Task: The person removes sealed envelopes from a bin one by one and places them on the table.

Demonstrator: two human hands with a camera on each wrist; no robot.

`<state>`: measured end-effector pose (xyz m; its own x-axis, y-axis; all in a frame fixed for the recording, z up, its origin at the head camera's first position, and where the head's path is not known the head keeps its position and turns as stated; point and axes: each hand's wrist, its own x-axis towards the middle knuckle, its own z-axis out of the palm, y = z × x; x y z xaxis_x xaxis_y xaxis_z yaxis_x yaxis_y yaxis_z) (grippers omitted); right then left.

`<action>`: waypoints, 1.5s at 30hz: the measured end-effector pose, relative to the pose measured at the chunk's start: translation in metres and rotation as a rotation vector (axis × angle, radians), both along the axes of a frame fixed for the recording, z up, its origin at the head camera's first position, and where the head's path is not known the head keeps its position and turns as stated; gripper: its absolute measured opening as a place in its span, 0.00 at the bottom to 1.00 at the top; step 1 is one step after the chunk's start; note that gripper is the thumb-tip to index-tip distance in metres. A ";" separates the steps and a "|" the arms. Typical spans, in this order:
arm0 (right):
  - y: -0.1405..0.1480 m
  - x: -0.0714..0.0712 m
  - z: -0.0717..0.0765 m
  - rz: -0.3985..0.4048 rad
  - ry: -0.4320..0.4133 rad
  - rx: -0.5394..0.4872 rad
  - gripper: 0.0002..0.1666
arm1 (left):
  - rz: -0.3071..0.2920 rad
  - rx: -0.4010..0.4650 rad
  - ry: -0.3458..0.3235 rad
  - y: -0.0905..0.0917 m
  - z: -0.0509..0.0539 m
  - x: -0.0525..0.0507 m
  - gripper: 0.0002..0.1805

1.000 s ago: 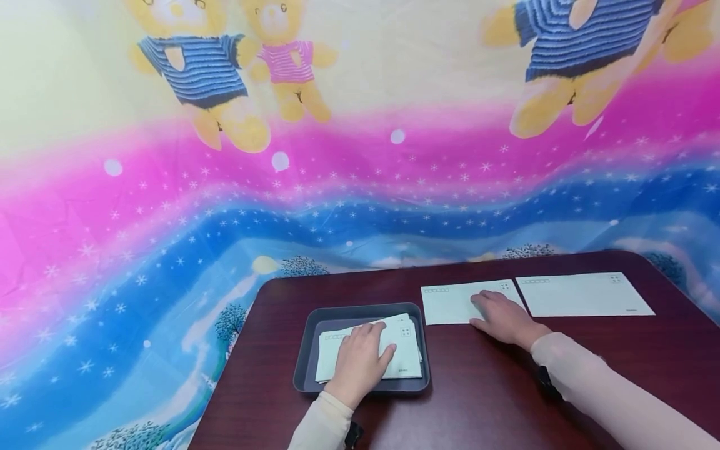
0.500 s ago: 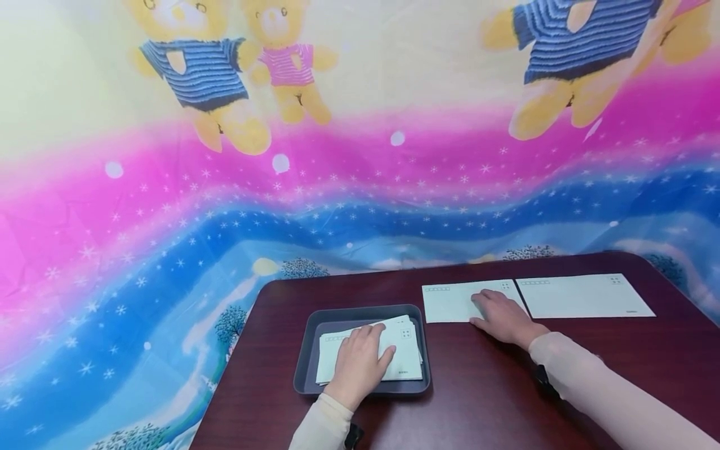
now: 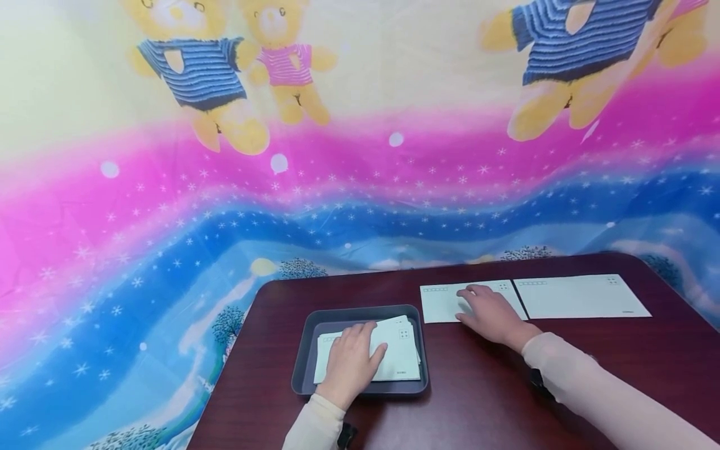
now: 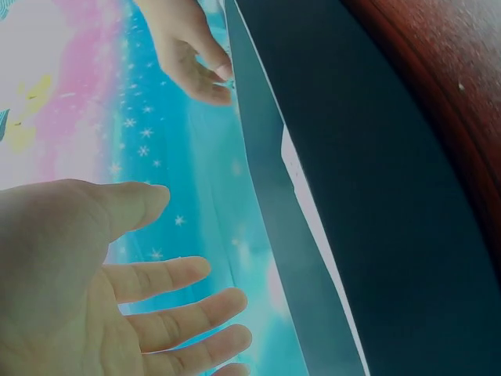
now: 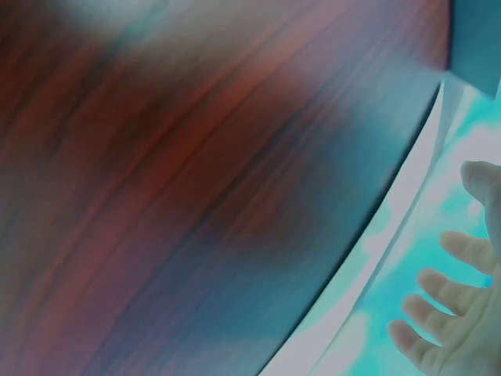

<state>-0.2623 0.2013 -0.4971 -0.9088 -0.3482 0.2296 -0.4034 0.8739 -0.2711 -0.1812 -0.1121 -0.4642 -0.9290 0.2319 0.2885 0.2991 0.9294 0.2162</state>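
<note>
In the head view, my left hand (image 3: 350,362) is over a stack of white envelopes (image 3: 400,359) lying in a dark grey tray (image 3: 299,365). The left wrist view shows that hand (image 4: 86,274) with fingers extended and spread, apart from the tray wall (image 4: 352,157). My right hand (image 3: 490,314) is over the left one of two envelopes on the table, a white envelope (image 3: 439,307). In the right wrist view its fingers (image 5: 450,294) are spread and slightly bent, with nothing between them. Whether either hand touches the paper cannot be told.
A second white envelope (image 3: 582,297) lies just right of the first, with a narrow gap between them. Both are near the back edge of the dark red wooden table (image 3: 467,387). Behind hangs a colourful cloth (image 3: 349,162) printed with bears and snowflakes.
Both hands have shifted slightly to the left, the right one across its envelope and the left one over the stack. The tray and envelopes keep their places.
</note>
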 end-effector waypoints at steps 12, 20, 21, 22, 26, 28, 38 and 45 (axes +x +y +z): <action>-0.038 0.012 0.013 0.049 0.085 -0.023 0.27 | 0.024 -0.003 0.010 -0.013 -0.003 -0.001 0.23; -0.061 0.022 0.020 0.097 0.121 -0.047 0.27 | 0.065 -0.013 0.032 -0.024 -0.004 0.000 0.23; -0.064 0.023 0.021 0.105 0.125 -0.050 0.26 | 0.068 -0.013 0.035 -0.026 -0.004 -0.001 0.23; -0.067 0.024 0.022 0.111 0.125 -0.052 0.25 | 0.073 -0.016 0.036 -0.028 -0.004 -0.001 0.23; -0.077 0.029 0.025 0.134 0.113 -0.054 0.25 | 0.088 -0.016 0.041 -0.036 -0.005 -0.001 0.23; -0.082 0.032 0.025 0.141 0.105 -0.050 0.25 | 0.094 -0.014 0.041 -0.039 -0.006 -0.002 0.23; -0.105 0.041 0.013 0.208 0.074 0.008 0.28 | 0.128 -0.008 0.014 -0.054 -0.011 0.000 0.23; -0.113 0.044 0.006 0.228 0.051 0.036 0.30 | 0.155 -0.017 0.024 -0.062 -0.016 -0.002 0.22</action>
